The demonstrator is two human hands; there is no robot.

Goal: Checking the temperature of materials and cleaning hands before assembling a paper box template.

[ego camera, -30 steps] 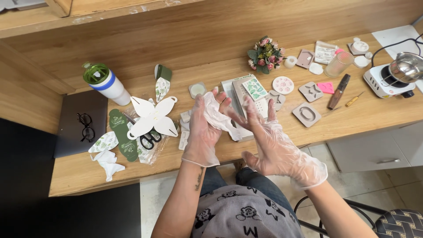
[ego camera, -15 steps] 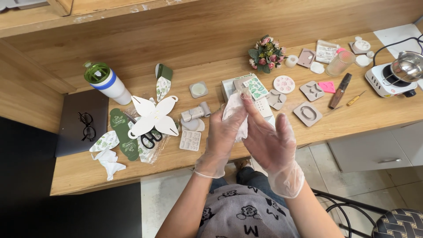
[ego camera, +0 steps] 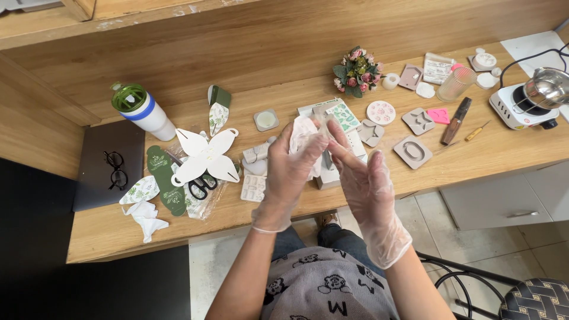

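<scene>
Both hands wear thin clear gloves and meet above the front edge of the wooden bench (ego camera: 486, 160). The left hand (ego camera: 290, 172) curls its fingers around a crumpled white wad (ego camera: 303, 133), held at its fingertips. The right hand (ego camera: 361, 178) pinches the same wad from the other side with thumb and forefinger. Just beyond the fingers lies a patterned box (ego camera: 342, 116); left of the left hand sit small grey moulds (ego camera: 255, 155) and scissors (ego camera: 200, 185).
</scene>
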